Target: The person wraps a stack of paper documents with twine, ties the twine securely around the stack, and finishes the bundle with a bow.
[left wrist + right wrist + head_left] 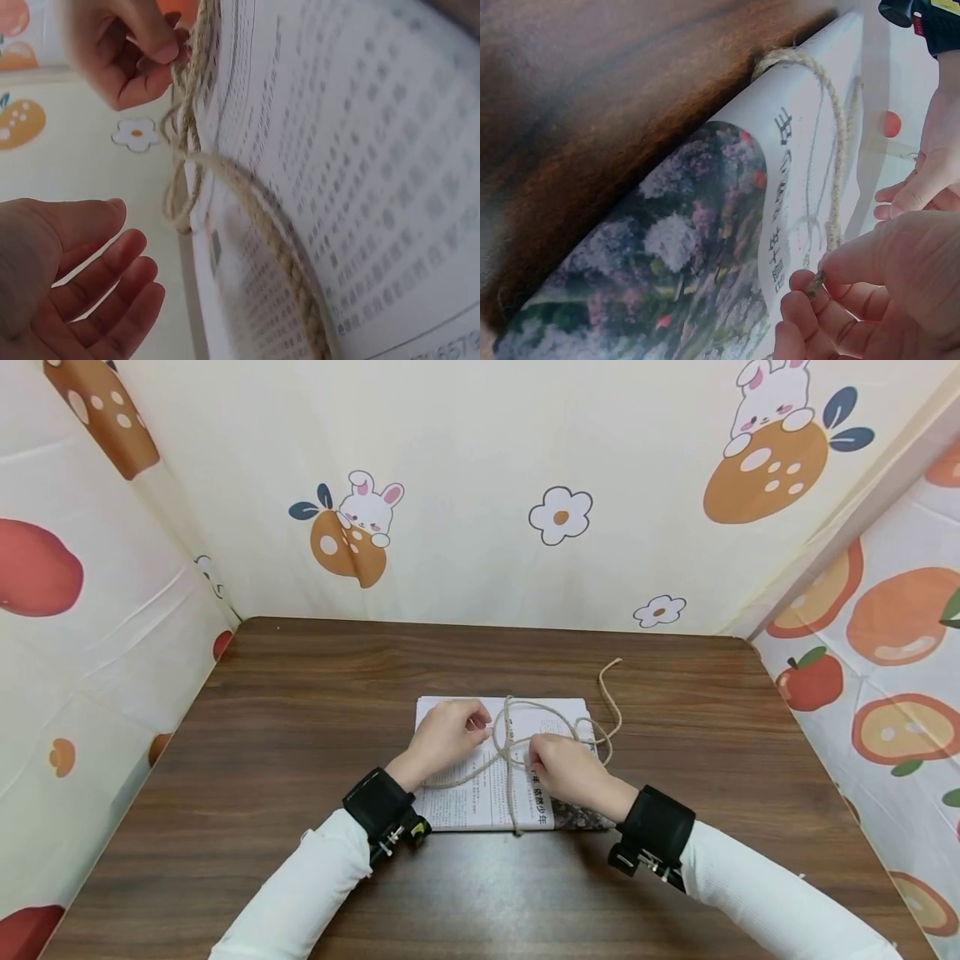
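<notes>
Right fingers (799,307) pinch rope (841,150) | left fingers (112,261) loosely bent, beside rope | printed sheets (465,802) beneath

The head view is looking down and forward from above the table (315,718); close and tilted, the wrist views are facing across the paper (480,802), left toward the back wall (465,552), right leftward. All three are sharing the rope (279,247).
</notes>
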Motion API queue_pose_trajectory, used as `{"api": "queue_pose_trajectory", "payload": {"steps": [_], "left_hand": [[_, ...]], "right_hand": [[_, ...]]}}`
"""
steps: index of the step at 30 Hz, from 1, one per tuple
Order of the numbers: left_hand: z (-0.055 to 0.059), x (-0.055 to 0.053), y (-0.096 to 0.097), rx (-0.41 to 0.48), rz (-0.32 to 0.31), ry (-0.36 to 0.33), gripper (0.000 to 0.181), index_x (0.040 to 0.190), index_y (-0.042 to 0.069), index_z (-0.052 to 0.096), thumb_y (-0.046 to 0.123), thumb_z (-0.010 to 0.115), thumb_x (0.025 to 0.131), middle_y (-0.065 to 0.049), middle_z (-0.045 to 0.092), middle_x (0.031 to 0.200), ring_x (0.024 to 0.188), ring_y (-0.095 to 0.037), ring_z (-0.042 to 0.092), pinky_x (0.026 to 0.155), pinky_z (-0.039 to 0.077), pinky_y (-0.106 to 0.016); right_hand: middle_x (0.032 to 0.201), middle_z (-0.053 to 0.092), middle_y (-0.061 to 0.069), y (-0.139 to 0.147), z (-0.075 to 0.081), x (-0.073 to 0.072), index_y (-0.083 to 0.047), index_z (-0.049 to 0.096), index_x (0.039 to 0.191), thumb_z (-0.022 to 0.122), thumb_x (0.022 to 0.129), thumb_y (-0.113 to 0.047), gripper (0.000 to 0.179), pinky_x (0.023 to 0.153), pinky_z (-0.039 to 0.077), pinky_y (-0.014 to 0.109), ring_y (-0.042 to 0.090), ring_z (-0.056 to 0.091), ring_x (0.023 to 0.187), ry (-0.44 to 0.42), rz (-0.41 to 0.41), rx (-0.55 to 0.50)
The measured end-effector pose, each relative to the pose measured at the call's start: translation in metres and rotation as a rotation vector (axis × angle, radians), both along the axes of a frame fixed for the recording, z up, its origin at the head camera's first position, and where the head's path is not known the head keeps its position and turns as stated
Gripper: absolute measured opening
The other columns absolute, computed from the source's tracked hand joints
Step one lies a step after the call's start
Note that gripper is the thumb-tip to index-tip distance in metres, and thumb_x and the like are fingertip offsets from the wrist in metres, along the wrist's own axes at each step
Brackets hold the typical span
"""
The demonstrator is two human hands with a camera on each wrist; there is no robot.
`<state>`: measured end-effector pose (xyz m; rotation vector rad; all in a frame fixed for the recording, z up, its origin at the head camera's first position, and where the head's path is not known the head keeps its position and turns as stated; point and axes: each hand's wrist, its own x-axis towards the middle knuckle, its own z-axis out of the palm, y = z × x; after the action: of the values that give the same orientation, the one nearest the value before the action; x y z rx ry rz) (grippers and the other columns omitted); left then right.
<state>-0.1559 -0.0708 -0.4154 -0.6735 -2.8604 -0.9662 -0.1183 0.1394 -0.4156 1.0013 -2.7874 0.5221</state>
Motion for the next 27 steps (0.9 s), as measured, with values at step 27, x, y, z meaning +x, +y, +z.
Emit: {"api": "queue_pose_trajectory", "payload": {"steps": [27], "left_hand": [[-0.01, 0.023, 0.033, -0.266, -0.332, 0.234, 0.012, 0.09, 0.017, 0.068, 0.019, 0.07, 0.078, 0.003, 0.064, 0.092, 0.086, -0.013, 0.057, 0.075, 0.048, -0.028]], "right_hand": [[0.069, 0.048, -0.006, 0.01, 0.035, 0.018, -0.013, 0.055, 0.078, 0.057, 0.084, -0.003, 0.012, 0.052, 0.036, 0.019, 0.004, 0.041, 0.057, -0.13, -0.09, -0.005]]}}
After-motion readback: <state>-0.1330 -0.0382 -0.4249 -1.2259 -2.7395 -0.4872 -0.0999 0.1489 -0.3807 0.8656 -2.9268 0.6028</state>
